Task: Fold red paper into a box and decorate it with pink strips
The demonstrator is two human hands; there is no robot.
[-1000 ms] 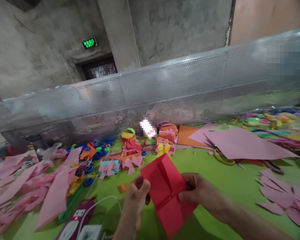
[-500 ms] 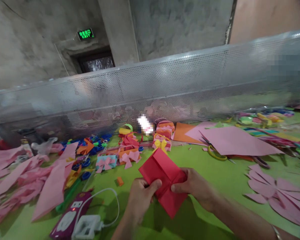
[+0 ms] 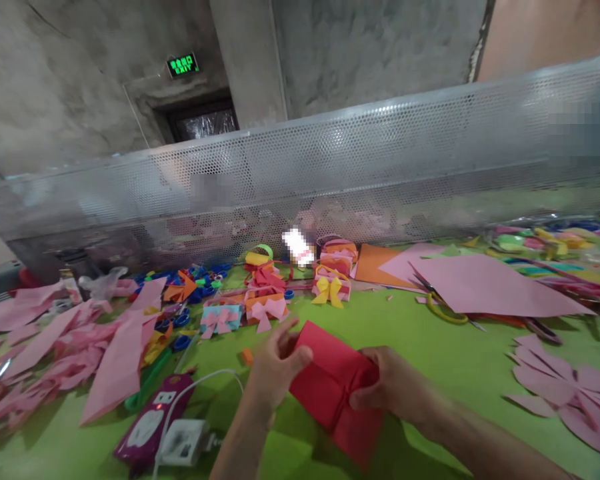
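Note:
A folded sheet of red paper [image 3: 330,380] with creases across it is held above the green table, tilted. My left hand [image 3: 277,363] is at its upper left edge, thumb in front and fingers partly behind. My right hand [image 3: 397,387] grips the right edge, with the thumb pressed on the front near the crease and the fingers mostly hidden behind. Just beyond the sheet sit small paper gift shapes with bows, among them one with a yellow bow [image 3: 329,289] and a blue one with a pink bow [image 3: 221,321].
Pink paper strips [image 3: 115,373] and blue-handled scissors [image 3: 181,343] crowd the left. A purple power strip [image 3: 153,423] with a white charger [image 3: 183,442] lies front left. Yellow-handled scissors [image 3: 445,312], a large pink sheet [image 3: 500,283] and pink petal cutouts [image 3: 565,387] are right. A perforated metal divider [image 3: 330,160] stands behind.
The raised upper flap of the red paper now lies opened out into a wider panel. My left hand has moved up and left along the edge. The right hand keeps its hold.

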